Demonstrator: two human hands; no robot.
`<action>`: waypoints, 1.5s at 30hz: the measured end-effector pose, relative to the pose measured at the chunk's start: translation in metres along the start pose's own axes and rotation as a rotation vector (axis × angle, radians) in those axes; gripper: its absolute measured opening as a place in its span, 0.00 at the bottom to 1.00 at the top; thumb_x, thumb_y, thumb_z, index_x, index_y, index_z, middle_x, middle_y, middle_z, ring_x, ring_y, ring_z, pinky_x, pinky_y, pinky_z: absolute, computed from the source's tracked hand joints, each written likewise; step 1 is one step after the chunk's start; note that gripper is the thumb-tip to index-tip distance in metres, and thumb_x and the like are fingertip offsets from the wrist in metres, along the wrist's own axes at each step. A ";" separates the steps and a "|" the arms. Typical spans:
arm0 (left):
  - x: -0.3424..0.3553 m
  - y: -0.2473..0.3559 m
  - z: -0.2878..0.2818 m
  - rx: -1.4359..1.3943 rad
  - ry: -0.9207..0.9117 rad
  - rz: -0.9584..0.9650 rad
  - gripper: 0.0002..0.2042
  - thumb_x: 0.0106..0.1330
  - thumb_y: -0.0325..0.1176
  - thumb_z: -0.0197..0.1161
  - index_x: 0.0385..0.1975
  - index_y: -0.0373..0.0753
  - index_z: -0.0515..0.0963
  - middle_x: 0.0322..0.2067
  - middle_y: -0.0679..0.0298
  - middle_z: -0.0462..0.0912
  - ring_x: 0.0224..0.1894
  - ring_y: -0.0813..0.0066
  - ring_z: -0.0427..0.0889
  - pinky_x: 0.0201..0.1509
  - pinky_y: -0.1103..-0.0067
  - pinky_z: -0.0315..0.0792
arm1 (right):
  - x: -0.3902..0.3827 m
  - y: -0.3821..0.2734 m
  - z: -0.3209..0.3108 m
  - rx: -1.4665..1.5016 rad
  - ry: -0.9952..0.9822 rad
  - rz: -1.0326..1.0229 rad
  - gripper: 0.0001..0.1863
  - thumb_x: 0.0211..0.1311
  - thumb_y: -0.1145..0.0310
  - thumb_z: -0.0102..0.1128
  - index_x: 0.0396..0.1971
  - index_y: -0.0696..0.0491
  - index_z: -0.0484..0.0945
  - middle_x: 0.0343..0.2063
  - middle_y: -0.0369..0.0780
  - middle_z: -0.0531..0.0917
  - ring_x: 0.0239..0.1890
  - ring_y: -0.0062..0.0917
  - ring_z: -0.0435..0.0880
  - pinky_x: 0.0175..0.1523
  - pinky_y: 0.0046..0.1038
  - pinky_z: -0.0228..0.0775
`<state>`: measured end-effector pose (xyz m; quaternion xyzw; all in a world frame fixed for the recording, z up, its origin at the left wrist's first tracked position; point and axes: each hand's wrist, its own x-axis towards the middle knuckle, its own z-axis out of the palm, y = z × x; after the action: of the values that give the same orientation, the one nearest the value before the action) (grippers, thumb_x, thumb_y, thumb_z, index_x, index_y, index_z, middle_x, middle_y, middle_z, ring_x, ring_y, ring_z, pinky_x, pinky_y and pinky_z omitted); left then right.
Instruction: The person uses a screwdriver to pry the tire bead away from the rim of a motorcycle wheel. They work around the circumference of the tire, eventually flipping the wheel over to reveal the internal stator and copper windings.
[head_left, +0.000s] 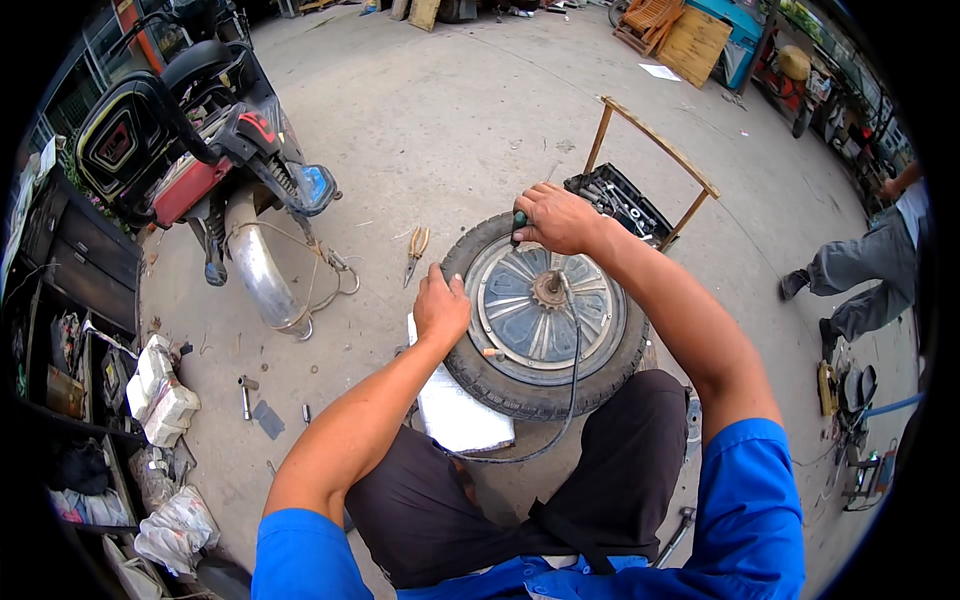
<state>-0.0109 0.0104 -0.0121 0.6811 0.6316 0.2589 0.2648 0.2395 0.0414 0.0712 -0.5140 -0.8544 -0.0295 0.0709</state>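
A motor wheel with a black rubber tire [530, 398] lies flat in front of my knees, its ribbed metal hub [530, 335] facing up. A small toothed sprocket [548, 289] sits round the axle at its middle. From the axle a black cable [576, 370] runs across the hub and over the tire toward me. My right hand [562, 217] is closed round the dark green handle of a screwdriver-like tool [519, 224] at the far rim; its tip is hard to see. My left hand [442, 306] grips the tire's left edge, fingers curled over the rubber.
Beneath the wheel's left side lies a white board [460, 412]. Pliers [416, 254] rest on the concrete, with a socket tool [247, 396] farther left. A toolbox [628, 205] with a wooden handle stands beyond the wheel. An electric scooter [190, 140] is far left; a person [865, 275] is right.
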 end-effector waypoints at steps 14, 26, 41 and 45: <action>0.003 -0.004 0.003 0.008 0.010 0.028 0.26 0.73 0.40 0.52 0.66 0.30 0.64 0.57 0.40 0.74 0.59 0.40 0.75 0.62 0.58 0.69 | -0.004 -0.013 0.009 -0.076 0.040 0.114 0.23 0.65 0.49 0.61 0.38 0.57 0.76 0.40 0.45 0.82 0.52 0.39 0.78 0.61 0.38 0.64; 0.000 0.000 0.001 -0.011 0.006 0.013 0.27 0.73 0.41 0.52 0.65 0.28 0.65 0.58 0.37 0.74 0.60 0.39 0.74 0.64 0.59 0.67 | -0.002 -0.007 0.008 0.035 0.051 0.077 0.22 0.62 0.53 0.65 0.38 0.60 0.78 0.41 0.48 0.82 0.52 0.43 0.77 0.61 0.39 0.68; 0.003 -0.006 0.003 0.003 0.018 0.028 0.26 0.73 0.40 0.53 0.65 0.29 0.64 0.56 0.39 0.75 0.57 0.38 0.76 0.61 0.57 0.70 | 0.008 -0.013 -0.012 0.315 0.166 0.066 0.17 0.58 0.63 0.67 0.39 0.61 0.78 0.40 0.49 0.82 0.52 0.45 0.77 0.59 0.40 0.69; 0.003 -0.005 0.003 -0.008 0.011 0.040 0.26 0.73 0.40 0.53 0.65 0.29 0.64 0.55 0.39 0.75 0.56 0.38 0.76 0.60 0.57 0.70 | 0.016 -0.034 -0.019 0.267 -0.006 -0.111 0.16 0.55 0.62 0.69 0.37 0.59 0.80 0.39 0.48 0.83 0.52 0.44 0.77 0.57 0.41 0.71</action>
<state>-0.0119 0.0135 -0.0176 0.6913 0.6182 0.2702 0.2588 0.2035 0.0369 0.0929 -0.4519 -0.8781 0.0822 0.1344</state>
